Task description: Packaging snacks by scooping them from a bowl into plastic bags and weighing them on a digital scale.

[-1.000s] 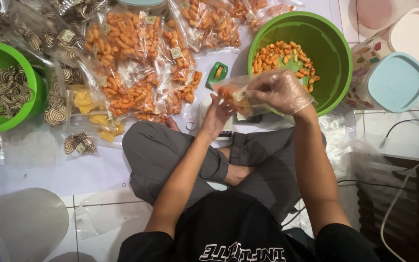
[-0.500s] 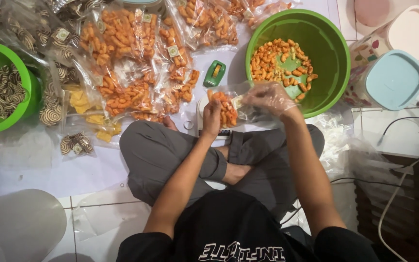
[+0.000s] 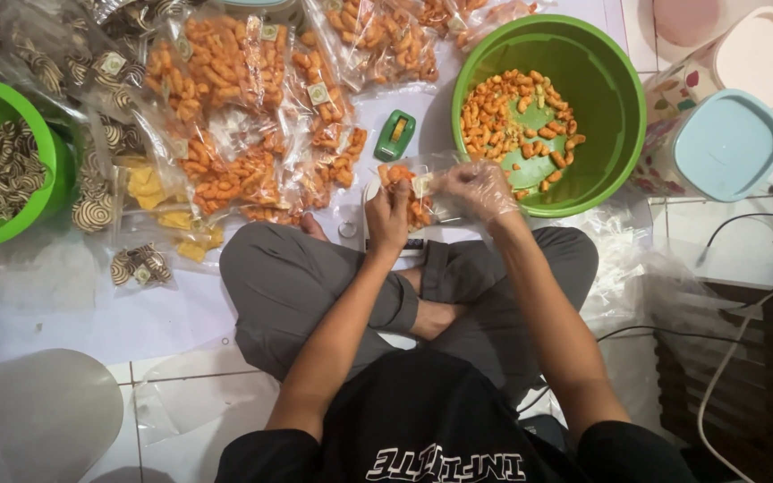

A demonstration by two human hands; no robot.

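I sit cross-legged on a tiled floor. My left hand (image 3: pixel 390 215) and my right hand (image 3: pixel 480 190), which wears a thin clear plastic glove, both grip a small clear bag of orange snacks (image 3: pixel 415 192) held over a white scale (image 3: pixel 370 234) in front of my knees. Just beyond my right hand stands a green bowl (image 3: pixel 603 98) with loose orange and yellow snacks on its bottom. A small green tape dispenser (image 3: pixel 395 134) lies to the left of the bowl.
Several sealed bags of orange snacks (image 3: pixel 243 116) lie spread at the top centre. A second green bowl (image 3: pixel 38 134) with striped brown snacks is at far left. Lidded plastic containers (image 3: pixel 726 143) stand at right, with cables beside them. Empty clear bags (image 3: pixel 646 268) lie by my right knee.
Both hands have drawn the snack bag down and left, away from the green bowl's rim, toward the scale. The left hand has closed in on the bag beside the right.
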